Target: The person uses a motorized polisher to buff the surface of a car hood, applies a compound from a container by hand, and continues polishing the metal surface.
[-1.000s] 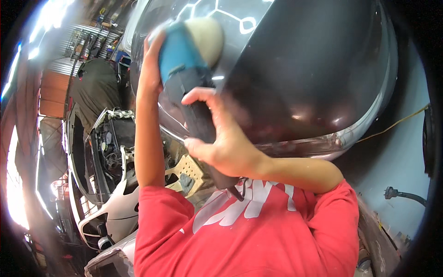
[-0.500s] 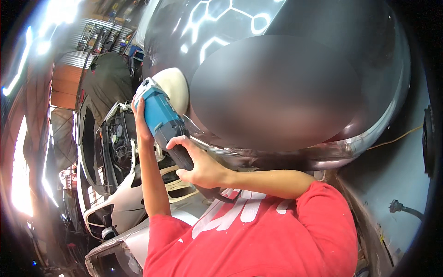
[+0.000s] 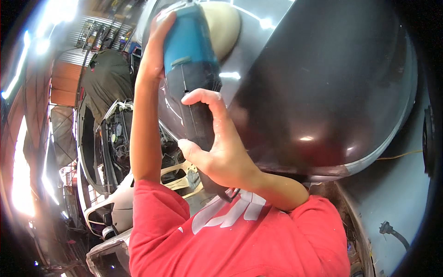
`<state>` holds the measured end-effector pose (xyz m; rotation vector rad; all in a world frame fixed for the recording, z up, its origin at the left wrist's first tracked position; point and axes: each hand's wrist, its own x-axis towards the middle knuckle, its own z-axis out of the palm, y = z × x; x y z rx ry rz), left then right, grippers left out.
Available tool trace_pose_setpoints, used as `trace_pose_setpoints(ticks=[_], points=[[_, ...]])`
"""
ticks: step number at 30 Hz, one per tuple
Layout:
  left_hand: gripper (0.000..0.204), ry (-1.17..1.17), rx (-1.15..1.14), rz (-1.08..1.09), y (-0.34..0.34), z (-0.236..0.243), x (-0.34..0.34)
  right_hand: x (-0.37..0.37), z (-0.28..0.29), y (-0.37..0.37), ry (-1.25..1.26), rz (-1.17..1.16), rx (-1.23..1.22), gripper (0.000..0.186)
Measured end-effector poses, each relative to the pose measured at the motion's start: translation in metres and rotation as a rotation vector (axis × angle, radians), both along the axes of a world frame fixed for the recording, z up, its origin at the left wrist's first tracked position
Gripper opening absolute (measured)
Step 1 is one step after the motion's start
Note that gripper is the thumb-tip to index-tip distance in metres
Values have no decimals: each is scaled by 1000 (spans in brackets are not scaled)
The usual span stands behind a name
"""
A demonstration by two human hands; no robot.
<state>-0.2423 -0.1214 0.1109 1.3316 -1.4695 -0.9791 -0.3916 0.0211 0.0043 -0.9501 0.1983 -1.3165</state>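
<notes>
A teal and black electric polisher (image 3: 188,39) is held up in front of me with both hands. My left hand (image 3: 158,41) is wrapped round its head end at the upper left. Lower down, my right hand (image 3: 219,147) grips the black handle, thumb on one side and fingers on the other. The cream round pad (image 3: 226,27) faces a glossy dark car panel (image 3: 323,87); whether it touches the surface I cannot make out. Bright lamp reflections show on the panel.
Left of me stands a car with an exposed engine bay (image 3: 119,131), and a dark cover (image 3: 108,78) hangs behind it. Pale body parts (image 3: 127,207) lie nearer. At the right, a black cable plug (image 3: 386,228) and a thin yellow cord (image 3: 401,157) show against a light blue surface.
Both hands have carried the polisher upward and to the right, farther over the dark panel. My arms are stretched out more. The grip looks the same.
</notes>
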Motion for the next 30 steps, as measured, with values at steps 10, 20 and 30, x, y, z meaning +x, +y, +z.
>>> trace_pose_setpoints(ticks=[10, 20, 30], points=[[49, 77, -14, 44, 4, -14, 8, 4, -10, 9, 35, 47, 2, 60], [48, 61, -75, 280, 81, -50, 115, 49, -26, 44, 131, 250, -49, 59], [49, 297, -38, 551, 159, -96, 194, 90, -33, 47, 321, 560, -59, 55]])
